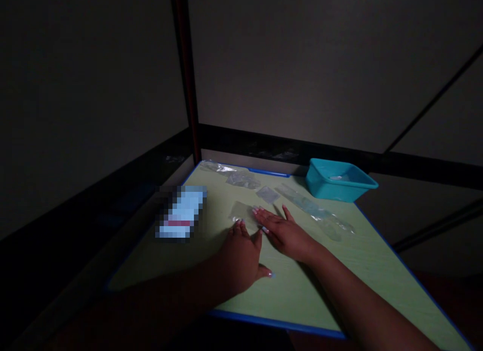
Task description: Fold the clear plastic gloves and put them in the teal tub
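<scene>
plastic, see-through and faintly shiny, formed the thin sheet [240, 210] lying flat on the pale green tabletop [283, 303]. the left hand [239, 253], loosely spread, touched its near edge; the right hand [287, 232], stretched out straight, covered its right side. neither grasped anything.

Clear plastic piece [241, 210] — partly covered by the hands [285, 233].
The bright oblong [181, 210] is blurred by pixels; the right forearm [350, 290] is cut off below — a pale patch [335, 178] in the basin [334, 190] cannot be identified.
</scene>
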### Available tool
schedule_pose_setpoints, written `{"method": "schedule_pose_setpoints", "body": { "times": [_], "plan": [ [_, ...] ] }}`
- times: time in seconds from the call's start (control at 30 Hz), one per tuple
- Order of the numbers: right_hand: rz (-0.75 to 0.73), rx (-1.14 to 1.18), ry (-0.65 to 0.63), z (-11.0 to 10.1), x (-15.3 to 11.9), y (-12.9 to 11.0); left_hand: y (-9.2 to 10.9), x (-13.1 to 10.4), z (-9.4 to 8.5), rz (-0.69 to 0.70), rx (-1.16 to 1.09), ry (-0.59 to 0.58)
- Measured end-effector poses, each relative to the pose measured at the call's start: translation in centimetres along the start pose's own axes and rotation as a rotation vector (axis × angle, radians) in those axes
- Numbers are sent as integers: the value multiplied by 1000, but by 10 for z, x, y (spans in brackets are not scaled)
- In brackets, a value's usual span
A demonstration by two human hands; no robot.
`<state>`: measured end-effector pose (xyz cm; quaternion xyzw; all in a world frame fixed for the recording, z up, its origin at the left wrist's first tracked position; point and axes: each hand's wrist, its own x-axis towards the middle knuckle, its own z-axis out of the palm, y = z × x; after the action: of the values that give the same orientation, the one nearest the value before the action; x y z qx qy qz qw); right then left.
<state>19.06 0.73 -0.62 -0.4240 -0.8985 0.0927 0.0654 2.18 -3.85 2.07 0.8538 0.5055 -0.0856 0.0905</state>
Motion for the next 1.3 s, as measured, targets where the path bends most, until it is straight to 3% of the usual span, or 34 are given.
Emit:
{"method": "schedule_pose_setpoints", "body": {
  "times": [0.33, 0.63, 0.87, 1.07, 1.3],
  "plan": [
    [-23, 34, -39, 1, -2, 2, -1, 0, 2, -7, 14, 11],
    [-4, 86, 52, 1, -1, 2, 1, -2, -5, -34, 14, -12],
    [-23, 83, 28, 3, 0, 4, 1, -3, -6, -58, 13, -34],
    [19, 78, 123, 0, 0, 4, 2, -4, -7, -61, 11, -31],
    [-58, 79, -31, 4, -1, 6, 2, -5, -11, -53, 12, -59]
  ]
}}
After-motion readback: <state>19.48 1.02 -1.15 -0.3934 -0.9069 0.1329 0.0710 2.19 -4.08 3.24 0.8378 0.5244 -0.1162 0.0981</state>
